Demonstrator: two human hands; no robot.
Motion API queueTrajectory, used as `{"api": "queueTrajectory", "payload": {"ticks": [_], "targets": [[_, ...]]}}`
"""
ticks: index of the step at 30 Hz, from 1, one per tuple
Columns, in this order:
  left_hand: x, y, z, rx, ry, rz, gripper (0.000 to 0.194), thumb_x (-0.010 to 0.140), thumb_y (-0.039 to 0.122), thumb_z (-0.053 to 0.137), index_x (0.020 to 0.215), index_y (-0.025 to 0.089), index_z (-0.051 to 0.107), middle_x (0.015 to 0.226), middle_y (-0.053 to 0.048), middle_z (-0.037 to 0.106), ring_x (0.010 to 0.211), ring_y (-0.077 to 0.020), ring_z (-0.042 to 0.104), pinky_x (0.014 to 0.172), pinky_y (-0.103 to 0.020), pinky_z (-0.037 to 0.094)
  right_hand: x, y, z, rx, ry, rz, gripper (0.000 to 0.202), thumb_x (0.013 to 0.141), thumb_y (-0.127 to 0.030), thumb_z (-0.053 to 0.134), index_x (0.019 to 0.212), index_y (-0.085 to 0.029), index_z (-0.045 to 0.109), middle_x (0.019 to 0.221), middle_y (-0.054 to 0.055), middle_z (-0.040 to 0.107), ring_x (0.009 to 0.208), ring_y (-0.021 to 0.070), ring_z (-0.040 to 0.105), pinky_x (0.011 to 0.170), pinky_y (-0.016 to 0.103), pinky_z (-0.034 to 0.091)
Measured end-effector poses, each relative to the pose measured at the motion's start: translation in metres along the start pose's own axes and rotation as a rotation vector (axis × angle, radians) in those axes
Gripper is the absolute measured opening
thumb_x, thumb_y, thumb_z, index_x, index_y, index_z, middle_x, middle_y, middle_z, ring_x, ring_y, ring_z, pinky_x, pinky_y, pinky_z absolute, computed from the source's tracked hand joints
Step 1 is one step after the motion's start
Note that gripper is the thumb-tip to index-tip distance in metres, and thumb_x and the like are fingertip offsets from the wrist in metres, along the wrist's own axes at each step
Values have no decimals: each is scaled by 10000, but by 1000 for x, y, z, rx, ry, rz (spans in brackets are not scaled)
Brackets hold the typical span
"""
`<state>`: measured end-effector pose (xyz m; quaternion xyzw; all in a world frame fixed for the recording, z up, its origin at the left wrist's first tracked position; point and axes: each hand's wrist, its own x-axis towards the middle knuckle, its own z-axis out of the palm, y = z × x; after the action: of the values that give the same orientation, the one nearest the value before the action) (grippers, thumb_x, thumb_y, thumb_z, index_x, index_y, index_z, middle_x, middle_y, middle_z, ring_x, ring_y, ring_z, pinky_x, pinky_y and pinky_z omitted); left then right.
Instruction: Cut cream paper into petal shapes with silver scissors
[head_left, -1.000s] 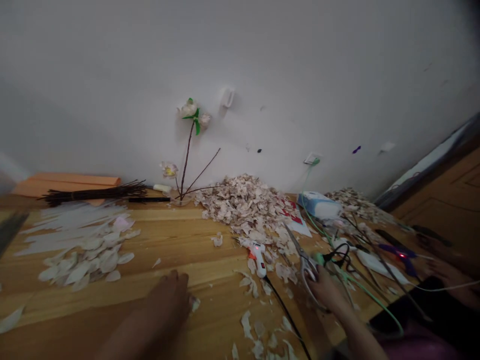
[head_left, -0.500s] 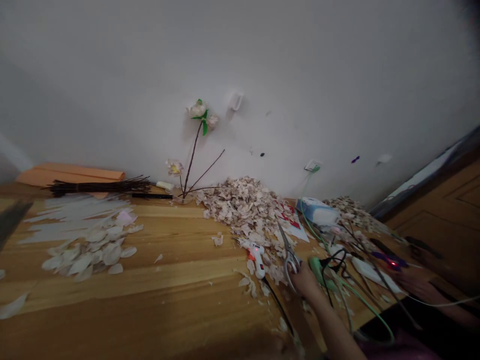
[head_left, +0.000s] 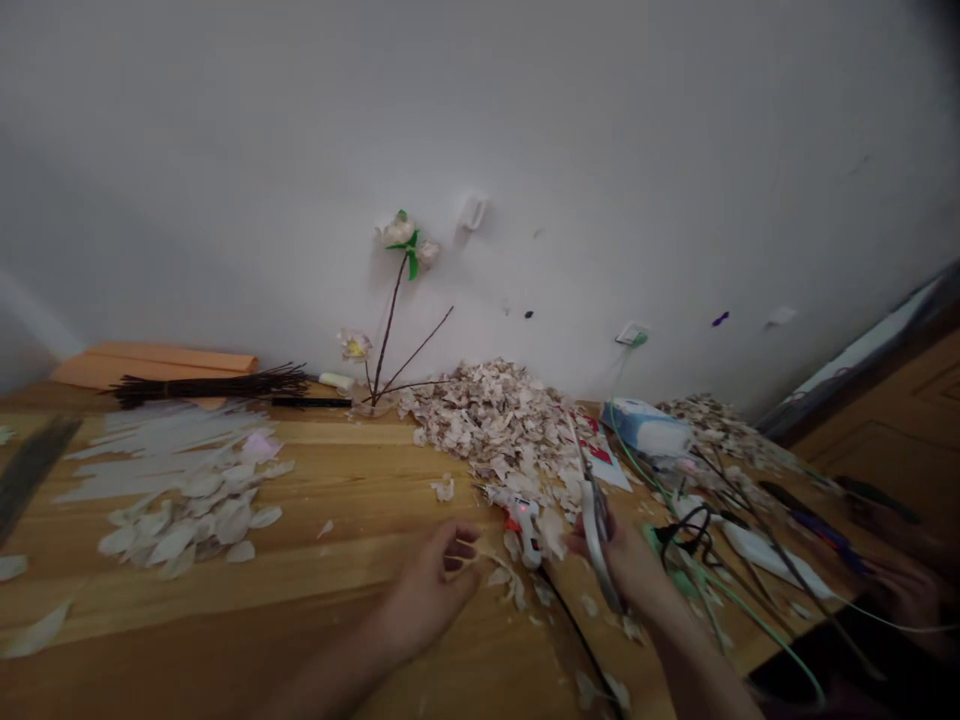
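My right hand (head_left: 637, 565) grips a pair of metal scissors (head_left: 594, 500), blades pointing up and away over the wooden table (head_left: 360, 600). My left hand (head_left: 431, 580) rests on the table just left of it, fingers curled around a pale scrap; whether it holds the scrap is unclear. Between the hands lies a white glue gun (head_left: 525, 515) with a red light and a black cord. A large heap of pale petal scraps (head_left: 491, 415) lies behind it.
Cut white petals (head_left: 187, 500) lie at the left, with dark twigs (head_left: 210, 385) and orange paper (head_left: 150, 360) behind. A branch with paper flowers (head_left: 397, 290) leans on the wall. Cables, a blue-white pack (head_left: 649, 430) and another person's hand (head_left: 911, 600) are at the right.
My right hand has lifted the scissors and carried them left toward the glue gun. My left hand, out of view half a second ago, has come forward onto the table near the scraps.
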<state>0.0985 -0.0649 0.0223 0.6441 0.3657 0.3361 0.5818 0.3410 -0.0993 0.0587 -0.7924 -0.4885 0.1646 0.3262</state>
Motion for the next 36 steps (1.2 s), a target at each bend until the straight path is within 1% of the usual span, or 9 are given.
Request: {"api": "queueTrajectory", "payload": {"ticks": [5, 11, 14, 18, 24, 28, 30, 33, 36], "targets": [[5, 6, -20, -202, -1, 14, 353, 675, 418, 623, 916, 178, 529, 959, -74, 599, 841, -181, 573, 762, -323, 449, -24, -66, 28, 277, -265, -86, 344, 559, -248, 626, 841, -218, 431, 665, -49, 494, 622, 152, 489, 571, 258, 405], [13, 13, -36, -323, -63, -85, 385, 598, 481, 663, 787, 176, 522, 727, -8, 604, 655, -152, 598, 580, -277, 472, -30, -112, 57, 258, -329, -180, 274, 556, -153, 569, 771, -221, 413, 615, -76, 470, 558, 112, 427, 497, 214, 350], [18, 14, -48, -307, 40, -99, 357, 565, 459, 683, 690, 166, 522, 621, 10, 590, 570, -139, 592, 522, -256, 462, -24, -114, 68, 302, -344, -217, 264, 585, -163, 555, 803, -216, 417, 666, -61, 483, 613, 130, 475, 561, 236, 387], [22, 18, -69, -290, 150, -88, 331, 569, 425, 682, 712, 160, 544, 680, -11, 623, 605, -151, 620, 515, -243, 460, -13, -100, 70, 312, -248, -253, 202, 630, -219, 553, 791, -212, 431, 694, -47, 465, 684, 149, 490, 641, 263, 395], [21, 32, -88, -350, 300, -91, 371, 559, 404, 695, 785, 164, 524, 785, -38, 663, 727, -201, 667, 574, -264, 482, -6, -83, 43, 616, -63, -51, 296, 628, -391, 668, 770, -216, 476, 620, -56, 517, 443, 78, 409, 385, 198, 303], [19, 38, -89, -372, 284, -88, 340, 565, 398, 708, 752, 165, 546, 780, -37, 681, 751, -207, 668, 620, -285, 492, -8, -94, 37, 913, 88, -162, 444, 654, -521, 639, 500, -217, 355, 392, -101, 326, 331, 50, 297, 319, 177, 238], [20, 37, -90, -377, 290, -83, 326, 559, 394, 718, 716, 162, 551, 770, -34, 683, 717, -192, 666, 608, -271, 486, -10, -97, 45, 1021, 38, -202, 480, 652, -528, 649, 477, -210, 335, 387, -101, 318, 332, 50, 311, 329, 175, 276], [20, 35, -92, -390, 332, -76, 310, 557, 379, 723, 701, 158, 560, 722, -22, 672, 649, -164, 655, 564, -241, 468, -15, -95, 71, 985, -103, -132, 420, 709, -562, 583, 537, -199, 459, 386, -82, 406, 324, 51, 340, 326, 167, 267], [19, 35, -89, -420, 280, -88, 306, 557, 360, 722, 736, 148, 594, 726, -29, 670, 624, -152, 643, 532, -228, 461, -23, -97, 104, 863, -232, -137, 421, 736, -577, 540, 876, -189, 627, 429, -54, 518, 375, 65, 421, 375, 160, 322]]}}
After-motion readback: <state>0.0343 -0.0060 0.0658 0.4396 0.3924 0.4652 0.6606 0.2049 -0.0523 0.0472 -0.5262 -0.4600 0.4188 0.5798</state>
